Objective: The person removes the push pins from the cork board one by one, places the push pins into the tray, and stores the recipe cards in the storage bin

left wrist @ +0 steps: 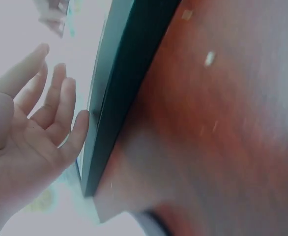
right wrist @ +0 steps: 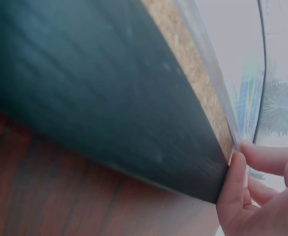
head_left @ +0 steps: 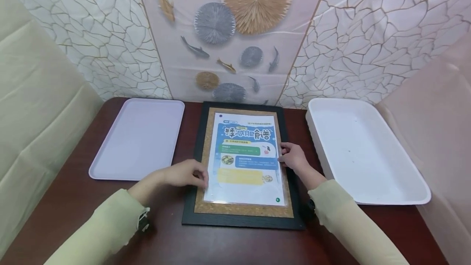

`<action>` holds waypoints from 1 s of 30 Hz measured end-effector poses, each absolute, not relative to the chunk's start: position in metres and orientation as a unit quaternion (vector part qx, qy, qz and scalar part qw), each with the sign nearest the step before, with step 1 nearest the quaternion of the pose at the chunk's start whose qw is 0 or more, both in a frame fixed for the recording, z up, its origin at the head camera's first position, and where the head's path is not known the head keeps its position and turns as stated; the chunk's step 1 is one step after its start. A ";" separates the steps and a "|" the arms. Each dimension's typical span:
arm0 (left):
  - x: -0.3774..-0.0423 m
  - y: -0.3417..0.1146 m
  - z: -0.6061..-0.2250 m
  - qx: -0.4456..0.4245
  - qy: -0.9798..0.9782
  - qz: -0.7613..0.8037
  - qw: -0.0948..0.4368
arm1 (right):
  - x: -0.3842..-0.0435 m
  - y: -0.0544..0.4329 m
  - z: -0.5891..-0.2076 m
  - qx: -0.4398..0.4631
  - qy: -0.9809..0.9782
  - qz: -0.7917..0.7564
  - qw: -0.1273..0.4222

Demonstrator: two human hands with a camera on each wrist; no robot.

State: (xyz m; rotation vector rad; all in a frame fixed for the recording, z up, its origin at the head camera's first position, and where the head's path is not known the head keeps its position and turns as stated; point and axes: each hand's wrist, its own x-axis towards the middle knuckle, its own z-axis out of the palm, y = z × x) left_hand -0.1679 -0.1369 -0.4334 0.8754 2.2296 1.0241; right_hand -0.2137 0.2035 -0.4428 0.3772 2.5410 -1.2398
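A printed sheet with a glossy clear cover [head_left: 244, 193] lies on a black-framed cork board [head_left: 241, 220]. It bears a blue design, large characters and coloured text boxes. My right hand [head_left: 294, 158] pinches the sheet's right edge; in the right wrist view, the right thumb and forefinger [right wrist: 237, 164] meet at the edge over the cork strip [right wrist: 203, 91]. At the sheet's lower left edge is my left hand [head_left: 185, 174], bent downward with its fingertips by the margin. The left wrist view has its fingers [left wrist: 63, 105] loosely bent, the thumb apart, beside the black frame [left wrist: 112, 78].
A flat pale lilac tray [head_left: 137, 138] lies left of the board. To the right stands a deeper white tray [head_left: 362, 150]. Both rest on a dark red-brown table [head_left: 228, 244], with a patterned cloth backdrop [head_left: 235, 60] behind and pale cloth at both sides.
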 end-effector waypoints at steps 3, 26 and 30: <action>-0.179 -0.146 -0.430 0.296 0.838 0.391 0.239 | -0.213 0.206 -0.442 0.130 0.881 -0.432 0.143; -0.245 -0.243 -0.433 0.005 0.921 0.389 0.037 | -0.213 0.207 -0.443 0.130 0.879 -0.437 0.139; -0.245 -0.252 -0.436 -0.032 0.932 0.361 0.026 | -0.212 0.206 -0.445 0.129 0.879 -0.439 0.138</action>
